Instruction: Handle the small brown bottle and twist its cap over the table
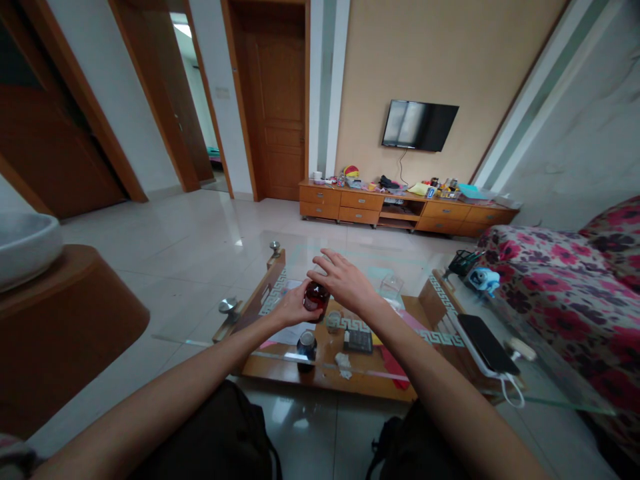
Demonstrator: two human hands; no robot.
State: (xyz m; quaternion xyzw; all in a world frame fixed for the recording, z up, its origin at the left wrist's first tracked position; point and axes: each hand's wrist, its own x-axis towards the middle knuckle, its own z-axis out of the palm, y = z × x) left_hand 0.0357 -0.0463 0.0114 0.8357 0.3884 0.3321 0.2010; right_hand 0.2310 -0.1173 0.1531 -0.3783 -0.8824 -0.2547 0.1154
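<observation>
My left hand [291, 308] is closed around the body of a small brown bottle [315, 298], which it holds just above a glass-topped coffee table [390, 267]. My right hand [343, 280] lies over the top of that bottle with its fingers curled down on the cap area; the cap itself is hidden under the palm. A second dark bottle with a light cap [307, 348] stands on the table just below my hands.
A smartphone [487, 343] lies on a white power bank with a cable at the table's right. A small glass [333, 321], a calculator-like device [358, 341] and crumpled paper [343, 361] sit nearby. A floral sofa [570, 287] stands on the right, a TV cabinet [400, 210] against the far wall.
</observation>
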